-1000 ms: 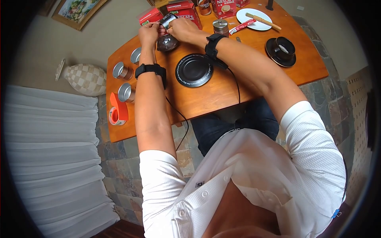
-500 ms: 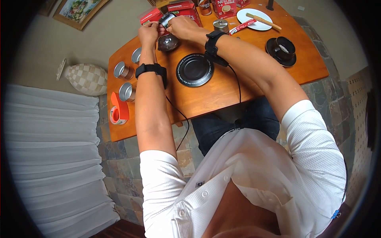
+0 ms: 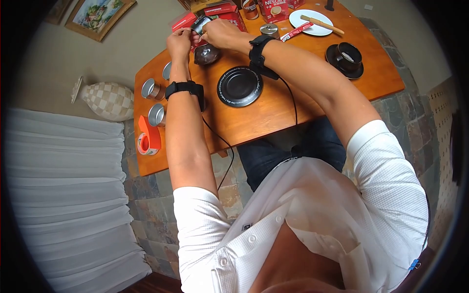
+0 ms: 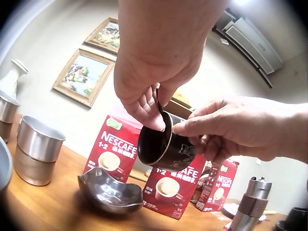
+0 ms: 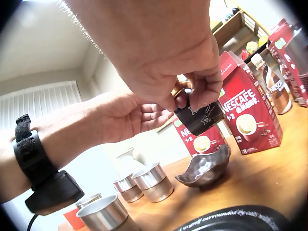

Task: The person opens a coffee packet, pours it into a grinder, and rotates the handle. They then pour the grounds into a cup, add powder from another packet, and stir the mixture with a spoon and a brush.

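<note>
A black cup [image 4: 182,153] with a gold rim and pale drawings is held tilted on its side above a dark wavy-edged bowl [image 4: 110,191]. My right hand [image 3: 224,35] grips the cup at its gold handle [image 5: 183,85]. At the cup's mouth, my left hand [image 3: 180,45] pinches a thin dark utensil [image 4: 159,100], its fingertips reaching just inside the rim. The utensil's lower end is hidden by the fingers and cup. The bowl rests on the wooden table [image 3: 273,105], close below both hands.
Red Nescafe boxes [image 4: 118,147] stand behind the bowl. Metal cups [image 5: 153,183] and an orange tape dispenser [image 3: 149,136] are on the left. A black plate [image 3: 239,87] lies nearest me; a metal grinder [image 4: 251,202], white plate [image 3: 325,30] and black cup on saucer [image 3: 348,54] are right.
Both hands and the black cup have shifted slightly left and away from me over the bowl. The grips look the same, and the bowl has stayed in place.
</note>
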A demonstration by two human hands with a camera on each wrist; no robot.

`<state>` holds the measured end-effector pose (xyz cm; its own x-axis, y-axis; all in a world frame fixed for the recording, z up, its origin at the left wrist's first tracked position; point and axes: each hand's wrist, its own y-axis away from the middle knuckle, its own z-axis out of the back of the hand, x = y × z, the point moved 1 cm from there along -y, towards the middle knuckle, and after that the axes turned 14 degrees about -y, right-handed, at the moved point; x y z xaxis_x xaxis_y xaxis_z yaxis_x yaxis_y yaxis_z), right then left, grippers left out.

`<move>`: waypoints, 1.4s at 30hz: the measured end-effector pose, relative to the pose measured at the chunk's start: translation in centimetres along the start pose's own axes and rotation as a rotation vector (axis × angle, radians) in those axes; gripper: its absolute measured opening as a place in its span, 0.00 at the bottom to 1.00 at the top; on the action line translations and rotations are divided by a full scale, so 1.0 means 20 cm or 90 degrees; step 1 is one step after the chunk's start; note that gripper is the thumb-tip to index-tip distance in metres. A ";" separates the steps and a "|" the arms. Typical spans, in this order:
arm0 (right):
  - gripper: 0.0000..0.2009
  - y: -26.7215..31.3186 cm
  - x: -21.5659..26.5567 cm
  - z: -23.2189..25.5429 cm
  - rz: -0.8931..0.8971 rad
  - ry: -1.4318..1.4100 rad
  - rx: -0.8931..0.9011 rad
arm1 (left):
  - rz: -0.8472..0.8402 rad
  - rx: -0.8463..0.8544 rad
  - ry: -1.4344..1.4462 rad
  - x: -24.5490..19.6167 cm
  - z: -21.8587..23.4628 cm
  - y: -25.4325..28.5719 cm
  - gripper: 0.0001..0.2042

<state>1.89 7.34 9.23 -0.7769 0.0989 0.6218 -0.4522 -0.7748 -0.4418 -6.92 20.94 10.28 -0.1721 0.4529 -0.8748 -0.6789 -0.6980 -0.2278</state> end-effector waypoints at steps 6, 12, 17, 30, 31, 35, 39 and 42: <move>0.13 0.01 0.01 0.00 0.019 -0.004 -0.007 | -0.001 -0.010 -0.005 -0.01 0.01 0.01 0.08; 0.13 0.00 0.01 0.00 0.019 0.004 -0.002 | -0.007 -0.016 0.007 -0.02 0.01 0.02 0.08; 0.13 0.00 0.01 0.00 0.004 -0.013 0.000 | -0.003 -0.013 0.010 -0.02 0.01 0.01 0.08; 0.14 0.04 0.05 0.04 0.001 -0.014 0.004 | -0.015 -0.015 0.054 -0.01 0.01 0.00 0.09; 0.15 0.04 0.05 0.04 0.008 -0.015 0.005 | -0.011 -0.013 0.023 -0.02 0.02 0.00 0.09; 0.15 0.04 0.06 0.04 0.008 -0.006 0.017 | -0.011 -0.032 0.034 -0.03 0.02 0.02 0.08; 0.14 0.03 0.07 0.03 0.005 -0.035 -0.006 | -0.018 -0.025 -0.004 -0.04 0.04 0.02 0.09; 0.14 0.03 0.08 0.03 0.006 -0.035 -0.004 | -0.021 -0.027 -0.007 -0.05 0.05 0.04 0.09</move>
<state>0.70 6.67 10.32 -0.7560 0.0577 0.6520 -0.4485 -0.7712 -0.4518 -7.92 20.50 11.46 -0.1576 0.4817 -0.8621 -0.6534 -0.7054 -0.2747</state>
